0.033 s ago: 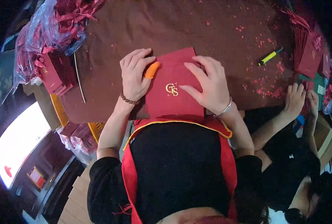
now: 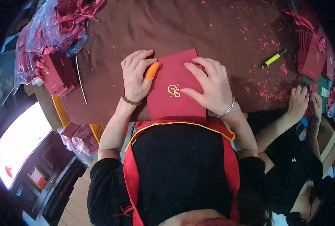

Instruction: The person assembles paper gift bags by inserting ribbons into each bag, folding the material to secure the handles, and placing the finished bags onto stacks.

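Note:
A flat dark-red paper bag (image 2: pixel 175 105) with a gold emblem lies at the table's front edge, right before me. Its upper edge slants, rising to the right. My left hand (image 2: pixel 137 73) rests along the bag's left side, fingers stretched forward and apart from the thumb. An orange finger cot (image 2: pixel 152 71) covers that thumb, which touches the bag's upper left edge. On the right side, my right hand (image 2: pixel 214 84) lies over the bag with thumb and fingers spread. The palm side of each hand is hidden.
Stacked red bags (image 2: pixel 52 77) and a clear plastic sack of red ribbons (image 2: pixel 58 30) stand at left, near a thin white strip (image 2: pixel 81 79). At right are red scraps (image 2: pixel 269 92), a yellow cutter (image 2: pixel 271 59), more bags (image 2: pixel 312 62) and a co-worker's hands (image 2: pixel 298 101).

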A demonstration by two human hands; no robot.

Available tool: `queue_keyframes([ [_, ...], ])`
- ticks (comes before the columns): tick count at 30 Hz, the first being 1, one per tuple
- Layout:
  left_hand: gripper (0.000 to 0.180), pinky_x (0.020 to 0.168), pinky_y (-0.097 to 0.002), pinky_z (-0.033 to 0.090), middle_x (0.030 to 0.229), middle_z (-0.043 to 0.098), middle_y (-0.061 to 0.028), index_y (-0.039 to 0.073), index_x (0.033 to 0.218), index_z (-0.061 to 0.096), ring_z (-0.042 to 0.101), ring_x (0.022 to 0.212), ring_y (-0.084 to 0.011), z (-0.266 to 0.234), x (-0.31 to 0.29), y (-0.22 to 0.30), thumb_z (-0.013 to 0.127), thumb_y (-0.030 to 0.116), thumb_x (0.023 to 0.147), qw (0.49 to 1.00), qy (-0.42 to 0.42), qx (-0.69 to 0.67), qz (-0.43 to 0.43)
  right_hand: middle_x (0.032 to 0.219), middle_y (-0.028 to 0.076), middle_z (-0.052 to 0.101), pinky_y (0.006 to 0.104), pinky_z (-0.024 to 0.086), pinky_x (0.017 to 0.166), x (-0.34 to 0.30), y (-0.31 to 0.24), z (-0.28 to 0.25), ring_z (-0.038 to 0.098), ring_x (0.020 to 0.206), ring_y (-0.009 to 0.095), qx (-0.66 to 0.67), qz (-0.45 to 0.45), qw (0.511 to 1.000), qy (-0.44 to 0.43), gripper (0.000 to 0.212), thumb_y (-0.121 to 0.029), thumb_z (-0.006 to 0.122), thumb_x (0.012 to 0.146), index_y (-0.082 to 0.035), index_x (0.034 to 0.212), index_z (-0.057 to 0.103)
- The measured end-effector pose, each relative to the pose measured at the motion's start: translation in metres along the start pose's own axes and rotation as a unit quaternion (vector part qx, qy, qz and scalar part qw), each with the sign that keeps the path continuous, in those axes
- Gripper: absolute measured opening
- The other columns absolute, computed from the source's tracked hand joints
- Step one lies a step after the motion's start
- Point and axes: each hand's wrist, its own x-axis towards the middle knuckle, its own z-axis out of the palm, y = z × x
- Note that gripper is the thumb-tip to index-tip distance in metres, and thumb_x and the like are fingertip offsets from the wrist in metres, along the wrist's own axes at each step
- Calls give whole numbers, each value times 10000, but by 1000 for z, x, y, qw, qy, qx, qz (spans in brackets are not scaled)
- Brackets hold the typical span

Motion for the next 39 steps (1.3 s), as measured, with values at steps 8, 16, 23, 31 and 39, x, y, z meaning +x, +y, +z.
queue_keyframes([
  [8, 195, 888, -383, 342, 1025, 587, -65, 90, 893, 627, 504, 1020, -270, -16, 7, -12, 669, 189, 730, 996, -41, -73, -6, 1090, 88, 494, 387, 385, 832, 16, 6, -4, 466, 991, 279, 28, -23, 998, -49, 575, -340, 725, 638, -54, 1106, 550],
  [16, 254, 878, -380, 346, 1024, 572, -64, 96, 909, 597, 505, 1002, -257, -13, 5, -6, 689, 250, 729, 997, -15, -81, -5, 970, 115, 489, 387, 407, 798, 17, -6, -21, 477, 896, 293, 30, -15, 999, 11, 478, -253, 789, 581, -38, 945, 566],
  [23, 254, 862, -387, 347, 1028, 560, -67, 75, 910, 569, 500, 1006, -261, -6, -4, 7, 672, 228, 735, 999, 32, -27, -30, 779, 52, 513, 361, 359, 642, 48, -18, -15, 495, 758, 225, -93, -128, 985, -74, 365, -423, 680, 692, -88, 784, 570],
  [31, 222, 888, -402, 338, 1070, 543, -74, 63, 962, 574, 474, 1048, -275, -7, -4, -1, 600, 165, 766, 1000, 13, -25, 8, 978, 72, 494, 373, 354, 753, 43, -41, 16, 459, 929, 239, -95, -124, 984, -84, 529, -393, 710, 648, -67, 1030, 544],
  [39, 341, 797, -462, 398, 1094, 519, -60, 163, 1103, 544, 476, 1023, -293, -65, 133, -131, 572, 138, 764, 945, 215, 238, -67, 1032, 93, 492, 384, 357, 784, 30, -44, 20, 456, 952, 270, -109, -107, 988, -15, 626, -416, 734, 610, -46, 1080, 552],
])
